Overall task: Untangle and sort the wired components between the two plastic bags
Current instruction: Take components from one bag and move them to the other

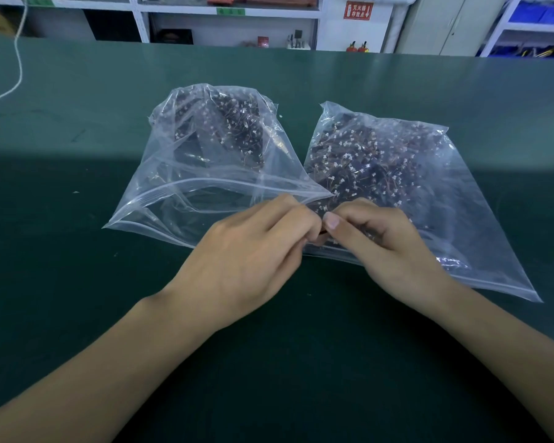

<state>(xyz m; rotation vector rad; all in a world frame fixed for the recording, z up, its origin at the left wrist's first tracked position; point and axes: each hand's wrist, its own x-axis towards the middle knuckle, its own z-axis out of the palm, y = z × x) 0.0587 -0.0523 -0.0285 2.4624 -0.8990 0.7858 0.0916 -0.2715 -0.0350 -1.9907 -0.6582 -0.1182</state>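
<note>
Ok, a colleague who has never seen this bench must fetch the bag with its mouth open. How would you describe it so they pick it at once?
On the green table two clear plastic bags lie side by side in front of the hands. Take the left bag, beside the left hand. Its zip mouth gapes open toward the person and it puffs up, while the right bag lies flatter.

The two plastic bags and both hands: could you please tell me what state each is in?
Left bag: mouth open, partly filled with wired components.
Right bag: lying flat, fuller of components.
Left hand: fingers curled, pinching a small component.
Right hand: fingers curled, pinching there too.
</note>
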